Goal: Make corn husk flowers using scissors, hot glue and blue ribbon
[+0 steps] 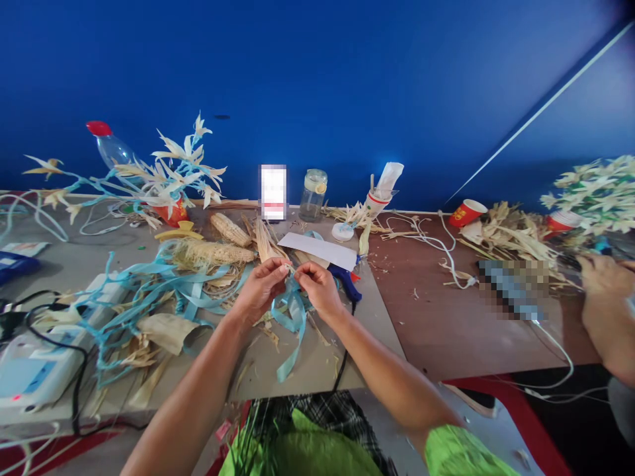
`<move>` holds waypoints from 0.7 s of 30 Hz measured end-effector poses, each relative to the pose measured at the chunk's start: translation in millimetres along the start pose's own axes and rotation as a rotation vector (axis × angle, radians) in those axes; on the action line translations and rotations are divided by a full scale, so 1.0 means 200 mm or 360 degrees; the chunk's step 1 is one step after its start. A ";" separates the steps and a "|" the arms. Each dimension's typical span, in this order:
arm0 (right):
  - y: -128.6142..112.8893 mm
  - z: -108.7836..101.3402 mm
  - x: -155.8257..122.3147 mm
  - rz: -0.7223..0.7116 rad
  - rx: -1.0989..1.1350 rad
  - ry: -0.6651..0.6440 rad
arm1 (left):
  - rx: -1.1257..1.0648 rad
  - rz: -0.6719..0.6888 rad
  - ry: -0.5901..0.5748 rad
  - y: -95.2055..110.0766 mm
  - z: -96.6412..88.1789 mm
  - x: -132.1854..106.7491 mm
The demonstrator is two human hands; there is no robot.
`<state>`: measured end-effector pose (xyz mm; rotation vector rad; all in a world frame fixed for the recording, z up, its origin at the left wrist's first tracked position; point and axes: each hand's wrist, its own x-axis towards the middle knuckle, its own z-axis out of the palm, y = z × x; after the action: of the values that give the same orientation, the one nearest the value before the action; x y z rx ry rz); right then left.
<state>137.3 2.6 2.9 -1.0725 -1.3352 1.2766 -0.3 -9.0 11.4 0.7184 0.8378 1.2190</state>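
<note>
My left hand (265, 284) and my right hand (320, 287) meet above the near part of the table, fingertips pinched together. Between them is the upper end of a light-blue ribbon (292, 311), with a tiny pale bit at the fingertips too small to name. The ribbon's loops and loose tail trail below onto the tabletop. Right of my right hand lies a blue hot glue gun (351, 285), partly hidden, its black cord running toward the table edge. A white paper strip (320, 251) lies just beyond my hands, and a dried corn husk (264, 241) beyond my left hand.
Left are corn cobs (231, 229), tangled blue-wrapped stems (106, 330), a power strip (44, 363) and husk flowers (183, 155) in a red cup. A glass jar (313, 198) and blurred phone screen (272, 192) stand behind. Another person's hand (605, 291) is far right.
</note>
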 end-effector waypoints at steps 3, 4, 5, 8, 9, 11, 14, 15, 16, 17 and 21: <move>-0.01 -0.01 0.00 -0.0126 -0.0157 0.0026 | 0.0032 0.0058 0.0054 0.00 -0.01 0.01; -0.01 -0.01 0.00 -0.0182 -0.0215 0.0028 | 0.0068 0.0073 0.0065 -0.01 -0.01 0.01; -0.01 -0.01 -0.01 -0.0239 -0.0272 0.0026 | 0.0112 0.0089 0.0071 -0.01 -0.01 0.01; -0.01 -0.01 -0.01 -0.0395 -0.0420 0.0002 | 0.0244 0.0126 0.0069 -0.01 -0.01 0.01; -0.01 -0.01 -0.01 -0.0438 -0.0458 -0.0010 | 0.0282 0.0127 0.0077 -0.02 -0.01 0.01; -0.01 -0.01 -0.01 -0.0504 -0.0524 -0.0034 | 0.0333 0.0112 0.0095 -0.02 -0.01 0.01; 0.00 -0.01 -0.01 -0.0531 -0.0585 -0.0038 | 0.0332 0.0085 0.0112 -0.02 -0.01 0.02; 0.00 -0.01 -0.01 -0.0513 -0.0587 -0.0027 | 0.0315 0.0079 0.0114 -0.02 -0.01 0.02; 0.00 -0.01 -0.02 -0.0490 -0.0577 -0.0014 | 0.0298 0.0070 0.0122 -0.02 -0.01 0.02; 0.00 0.00 -0.02 -0.0470 -0.0557 -0.0001 | 0.0284 0.0062 0.0135 -0.02 -0.01 0.02; 0.01 0.00 -0.03 -0.0503 -0.0501 0.0041 | 0.0263 0.0020 0.0150 -0.01 0.00 0.01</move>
<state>138.0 -2.2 -0.3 -1.0324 -1.6481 0.8352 2.0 -7.4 9.3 0.8049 1.0224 1.2118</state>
